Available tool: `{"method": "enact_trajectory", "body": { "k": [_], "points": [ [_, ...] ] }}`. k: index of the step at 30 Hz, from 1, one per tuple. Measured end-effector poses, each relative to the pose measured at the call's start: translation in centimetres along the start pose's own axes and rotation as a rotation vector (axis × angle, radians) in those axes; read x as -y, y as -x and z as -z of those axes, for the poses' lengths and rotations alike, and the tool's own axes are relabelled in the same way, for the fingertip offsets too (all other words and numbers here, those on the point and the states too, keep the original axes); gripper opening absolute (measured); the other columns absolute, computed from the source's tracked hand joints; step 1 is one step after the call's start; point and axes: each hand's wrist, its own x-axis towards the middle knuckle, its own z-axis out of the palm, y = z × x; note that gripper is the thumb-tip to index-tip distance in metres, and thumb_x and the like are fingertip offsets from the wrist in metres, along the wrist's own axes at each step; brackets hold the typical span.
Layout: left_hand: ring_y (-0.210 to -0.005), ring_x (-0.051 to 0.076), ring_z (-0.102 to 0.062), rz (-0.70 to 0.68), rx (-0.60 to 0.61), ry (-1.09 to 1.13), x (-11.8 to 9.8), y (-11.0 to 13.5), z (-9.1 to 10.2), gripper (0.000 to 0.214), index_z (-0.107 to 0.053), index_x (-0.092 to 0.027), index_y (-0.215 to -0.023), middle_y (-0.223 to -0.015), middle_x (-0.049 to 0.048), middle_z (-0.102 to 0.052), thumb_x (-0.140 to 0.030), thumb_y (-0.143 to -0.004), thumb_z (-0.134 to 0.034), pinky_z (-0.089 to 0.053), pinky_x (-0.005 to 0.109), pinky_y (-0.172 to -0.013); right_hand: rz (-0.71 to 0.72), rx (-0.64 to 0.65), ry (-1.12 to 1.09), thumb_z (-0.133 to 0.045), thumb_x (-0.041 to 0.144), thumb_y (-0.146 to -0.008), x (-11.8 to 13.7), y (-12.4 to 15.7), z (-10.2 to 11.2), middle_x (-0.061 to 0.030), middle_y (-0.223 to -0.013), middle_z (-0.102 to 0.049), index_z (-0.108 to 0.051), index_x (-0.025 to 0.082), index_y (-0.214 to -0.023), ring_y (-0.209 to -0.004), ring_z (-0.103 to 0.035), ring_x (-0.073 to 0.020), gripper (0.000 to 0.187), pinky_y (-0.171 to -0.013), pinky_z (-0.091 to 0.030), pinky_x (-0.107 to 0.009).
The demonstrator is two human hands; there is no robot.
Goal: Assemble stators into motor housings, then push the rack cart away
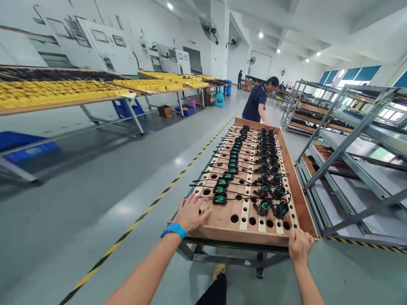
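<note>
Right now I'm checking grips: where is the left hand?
The left hand lies flat on the near left corner of the wooden tray, beside the nearest green-centred fan.

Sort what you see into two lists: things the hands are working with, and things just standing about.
In hand: left hand flat on the wooden tray; right hand gripping its near edge; small black fans; cart frame.

Standing about: metal racks; yellow-loaded tables; blue stool; cardboard box.

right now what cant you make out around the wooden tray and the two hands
Head view only:
- Right hand fingers: curled over the wooden tray edge, out of sight.
- Left hand palm: flat on the tray, underside hidden.
- Cart frame: mostly hidden beneath the tray.
- Far black parts: too small for detail.
- Co-worker: hands hidden behind the tray's end.
</note>
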Motion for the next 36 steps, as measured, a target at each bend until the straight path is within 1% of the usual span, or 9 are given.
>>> {"method": "enact_trajectory", "body": {
  "k": [2,5,9,17,20,24,28,31,36],
  "points": [
    [-0.141,0.035,-0.042,-0.009,0.009,0.007,0.2,0.0,-0.1,0.051,-0.069,-0.028,-0.126,-0.137,0.0108,-0.062,-0.061,-0.089,-0.054,-0.031,0.05,-0.118,-0.005,-0.003,0.012,-0.032,0.042,-0.109,0.2,0.1,0.1,-0.0061,-0.075,-0.065,-0.066,0.021,-0.076,-0.081,-0.052,-0.0251,0.051,-0.094,-0.031,-0.04],
    [-0.141,0.037,-0.041,-0.018,0.026,0.006,0.1,0.2,0.2,0.053,-0.069,-0.026,-0.127,-0.139,0.0121,-0.062,-0.06,-0.09,-0.051,-0.033,0.052,-0.116,-0.018,-0.021,0.024,-0.032,0.039,-0.109,0.6,-0.2,0.5,-0.0064,-0.074,-0.064,-0.066,0.021,-0.076,-0.079,-0.05,-0.025,0.05,-0.093,-0.031,-0.041],
    [-0.144,0.037,-0.039,-0.044,0.066,-0.002,0.0,0.4,0.6,0.053,-0.068,-0.026,-0.129,-0.145,0.0099,-0.059,-0.058,-0.089,-0.053,-0.035,0.053,-0.114,-0.028,-0.044,0.02,-0.033,0.036,-0.108,0.9,-0.4,1.0,-0.0063,-0.075,-0.064,-0.066,0.021,-0.078,-0.079,-0.05,-0.0251,0.047,-0.09,-0.032,-0.041],
    [-0.144,0.037,-0.04,-0.058,0.045,-0.026,-0.3,1.4,-0.2,0.053,-0.068,-0.027,-0.13,-0.144,0.0088,-0.06,-0.058,-0.091,-0.049,-0.038,0.053,-0.112,-0.072,-0.078,0.015,-0.033,0.033,-0.106,-0.2,0.5,0.4,-0.0058,-0.074,-0.06,-0.064,0.022,-0.076,-0.079,-0.049,-0.0246,0.044,-0.091,-0.031,-0.041],
    [-0.142,0.037,-0.041,-0.064,0.06,-0.033,0.0,2.1,-0.5,0.052,-0.068,-0.026,-0.129,-0.144,0.0094,-0.06,-0.056,-0.091,-0.05,-0.038,0.053,-0.112,-0.099,-0.035,0.037,-0.036,0.031,-0.105,0.5,1.7,0.5,-0.0053,-0.076,-0.06,-0.063,0.021,-0.077,-0.081,-0.049,-0.0237,0.04,-0.093,-0.032,-0.041],
    [-0.141,0.036,-0.041,-0.059,0.083,-0.032,0.7,2.6,-1.1,0.052,-0.066,-0.023,-0.13,-0.142,0.0125,-0.059,-0.055,-0.093,-0.048,-0.036,0.051,-0.113,-0.123,0.088,0.087,-0.052,0.037,-0.102,1.0,2.7,0.6,-0.0014,-0.085,-0.059,-0.062,0.019,-0.087,-0.087,-0.054,-0.021,0.027,-0.095,-0.038,-0.041],
    [-0.138,0.036,-0.043,-0.048,0.088,-0.014,-0.2,2.0,-0.7,0.055,-0.065,-0.024,-0.13,-0.14,0.0134,-0.058,-0.06,-0.092,-0.048,-0.036,0.051,-0.112,-0.095,0.187,0.127,-0.057,0.042,-0.101,-0.5,1.2,1.0,-0.0017,-0.091,-0.062,-0.063,0.018,-0.094,-0.09,-0.058,-0.0201,0.026,-0.095,-0.043,-0.041],
    [-0.138,0.036,-0.043,-0.048,0.075,-0.011,-1.2,1.3,-0.2,0.055,-0.066,-0.023,-0.127,-0.14,0.0133,-0.058,-0.061,-0.092,-0.049,-0.035,0.052,-0.113,-0.071,0.217,0.133,-0.058,0.043,-0.101,-1.7,-0.1,1.0,-0.0017,-0.092,-0.062,-0.063,0.018,-0.094,-0.091,-0.059,-0.02,0.027,-0.095,-0.045,-0.042],
    [-0.138,0.036,-0.043,-0.056,0.086,-0.035,-1.9,0.6,-0.9,0.053,-0.067,-0.024,-0.127,-0.139,0.0129,-0.06,-0.06,-0.091,-0.051,-0.036,0.051,-0.112,-0.093,0.224,0.127,-0.057,0.049,-0.1,-1.6,-0.3,-0.1,-0.0018,-0.091,-0.06,-0.061,0.018,-0.092,-0.089,-0.057,-0.02,0.032,-0.092,-0.043,-0.04]
  ]
}}
